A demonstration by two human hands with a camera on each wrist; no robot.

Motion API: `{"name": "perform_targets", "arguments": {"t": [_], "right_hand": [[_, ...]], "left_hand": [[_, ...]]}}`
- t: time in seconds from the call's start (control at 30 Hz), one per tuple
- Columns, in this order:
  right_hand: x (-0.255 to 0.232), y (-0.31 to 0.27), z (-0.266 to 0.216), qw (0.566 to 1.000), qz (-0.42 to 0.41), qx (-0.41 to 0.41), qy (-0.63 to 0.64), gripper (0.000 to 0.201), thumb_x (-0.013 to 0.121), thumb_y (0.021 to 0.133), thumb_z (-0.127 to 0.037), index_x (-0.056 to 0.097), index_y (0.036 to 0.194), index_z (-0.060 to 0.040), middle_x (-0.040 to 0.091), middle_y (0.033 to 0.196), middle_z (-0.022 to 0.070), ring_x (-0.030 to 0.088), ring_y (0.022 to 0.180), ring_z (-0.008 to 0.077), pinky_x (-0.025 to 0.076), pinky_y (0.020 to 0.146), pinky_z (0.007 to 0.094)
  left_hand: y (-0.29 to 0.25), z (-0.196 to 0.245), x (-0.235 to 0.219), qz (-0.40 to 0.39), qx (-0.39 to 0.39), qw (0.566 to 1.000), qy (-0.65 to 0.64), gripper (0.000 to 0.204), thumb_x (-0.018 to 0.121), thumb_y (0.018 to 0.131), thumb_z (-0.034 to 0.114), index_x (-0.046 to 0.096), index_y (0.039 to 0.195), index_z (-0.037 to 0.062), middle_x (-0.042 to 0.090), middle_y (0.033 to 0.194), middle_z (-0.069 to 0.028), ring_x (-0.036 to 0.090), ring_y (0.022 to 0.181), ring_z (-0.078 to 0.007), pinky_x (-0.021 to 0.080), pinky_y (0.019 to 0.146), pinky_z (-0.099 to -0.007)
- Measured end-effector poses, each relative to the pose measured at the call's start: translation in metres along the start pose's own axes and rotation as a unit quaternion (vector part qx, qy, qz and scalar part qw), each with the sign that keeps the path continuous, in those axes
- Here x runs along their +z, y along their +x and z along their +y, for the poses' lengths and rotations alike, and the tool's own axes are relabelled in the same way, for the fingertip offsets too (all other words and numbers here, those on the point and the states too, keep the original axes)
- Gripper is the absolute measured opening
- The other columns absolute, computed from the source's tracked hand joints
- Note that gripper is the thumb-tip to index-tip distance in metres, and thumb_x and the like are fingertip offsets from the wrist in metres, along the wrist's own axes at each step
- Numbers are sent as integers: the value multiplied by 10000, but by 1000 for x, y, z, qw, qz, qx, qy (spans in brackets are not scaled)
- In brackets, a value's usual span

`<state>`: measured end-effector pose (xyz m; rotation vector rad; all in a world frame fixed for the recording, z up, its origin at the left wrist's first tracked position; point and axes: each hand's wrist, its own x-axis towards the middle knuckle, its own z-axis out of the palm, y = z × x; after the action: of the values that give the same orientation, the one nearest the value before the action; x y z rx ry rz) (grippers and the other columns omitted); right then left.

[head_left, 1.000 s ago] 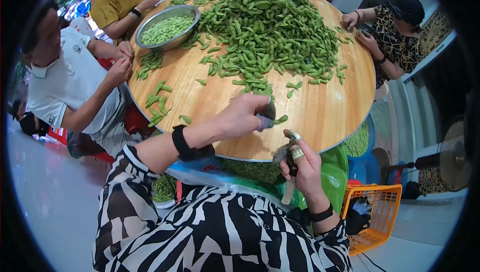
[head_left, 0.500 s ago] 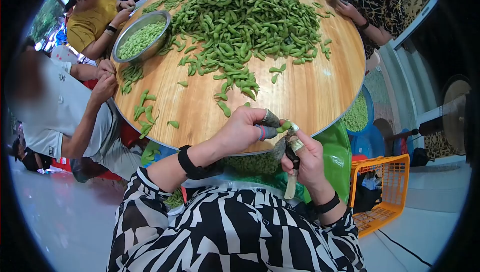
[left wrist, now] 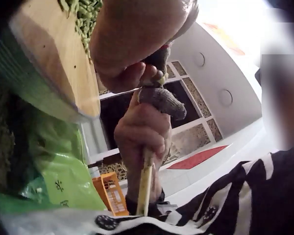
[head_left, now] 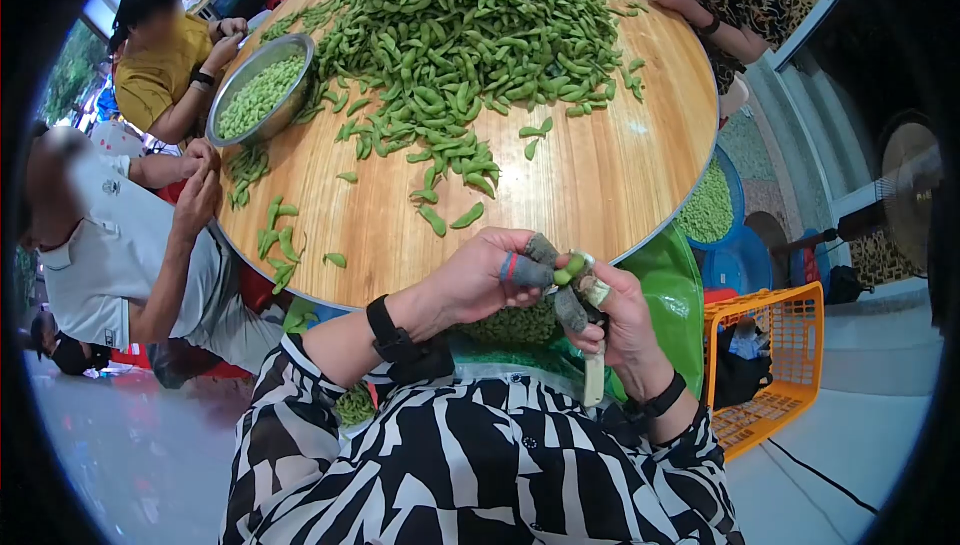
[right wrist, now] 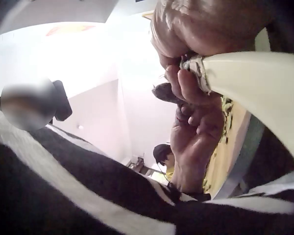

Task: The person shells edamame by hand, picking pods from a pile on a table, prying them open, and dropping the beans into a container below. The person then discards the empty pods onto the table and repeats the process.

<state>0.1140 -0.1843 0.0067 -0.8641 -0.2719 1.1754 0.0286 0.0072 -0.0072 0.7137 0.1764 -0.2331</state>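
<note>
In the head view my left hand (head_left: 485,273), with grey cloth covers on the thumb and a finger, pinches a green soybean pod (head_left: 571,268) just past the table's near edge. My right hand (head_left: 625,320) meets it at the pod's other end, its thumb wrapped in pale tape and a finger covered in grey cloth. That hand's curled fingers grip a tool by its pale handle (head_left: 594,380), which points down towards my body. The handle (left wrist: 146,186) also shows below the fist in the left wrist view. The tool's working end is hidden among the fingers.
A big heap of soybean pods (head_left: 470,25) covers the back of the round wooden table (head_left: 600,185). A metal bowl (head_left: 305,50) of shelled beans stands at its left. People sit on both sides. At right are a blue tub (head_left: 738,200) of beans and an orange crate (head_left: 765,415).
My left hand has brought the pod from over the table to my right hand, and the two hands now meet at it. The head view has shifted, moving the table leftward and up.
</note>
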Motion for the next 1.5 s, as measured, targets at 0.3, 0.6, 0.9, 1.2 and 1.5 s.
{"name": "perform_targets", "arguments": {"t": [0.3,0.6,0.9,1.2,1.5], "right_hand": [[-18,2,7,993,-7,27,115,363,475,968,-147,488,1298,2,566,755,61,370,433,60,317,363,201],[-2,-2,4,997,68,-12,41,384,428,943,-77,491,1312,4,593,804,68,419,458,74,342,383,206],[-8,-7,5,976,89,-97,-172,361,475,903,-7,536,1259,6,623,847,35,486,515,47,354,437,180],[-12,-3,9,704,135,-320,-620,364,643,719,5,551,1070,33,566,868,177,580,727,323,485,657,373],[-14,-12,11,737,57,-257,-623,237,584,701,9,488,917,34,479,785,199,524,675,393,443,598,428]], "left_hand": [[9,-10,2,62,218,866,446,200,614,856,22,606,1050,-26,591,750,-61,575,624,-183,457,547,-316],[4,-15,19,93,267,817,502,165,615,849,34,631,1008,-5,616,767,-85,584,620,-196,450,546,-290],[0,-5,30,117,41,951,282,145,560,893,59,632,995,-14,587,707,-4,511,619,-73,411,545,-226],[-7,-17,36,116,117,846,507,194,567,800,22,609,983,-30,577,694,-86,491,649,-104,443,586,-294],[-16,-22,35,67,94,829,547,108,577,742,21,537,826,-33,453,587,-144,411,548,-141,398,504,-321]]}}
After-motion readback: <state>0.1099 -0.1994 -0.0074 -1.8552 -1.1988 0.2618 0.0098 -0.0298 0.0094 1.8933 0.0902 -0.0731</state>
